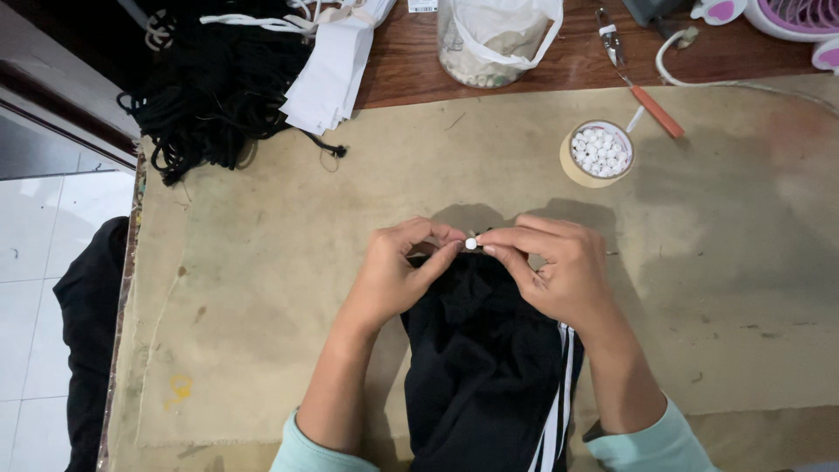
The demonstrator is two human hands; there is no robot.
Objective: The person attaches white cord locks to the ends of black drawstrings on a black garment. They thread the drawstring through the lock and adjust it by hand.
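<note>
A black garment (476,367) with white side stripes lies on the tan cloth-covered table (288,227) in front of me. My left hand (398,267) pinches the garment's upper edge. My right hand (555,267) meets it from the right, and a small white bead (471,244) sits between the fingertips of both hands, right at the garment's top edge. Which hand actually grips the bead is hard to tell; the right fingertips press against it.
A tape-ring cup of white beads (599,152) stands beyond my right hand. A plastic jar with a bag (491,39), an orange-handled tool (642,87), a white cable (743,83), black cords (214,83) and white tags (336,65) line the far edge. Tiled floor lies left.
</note>
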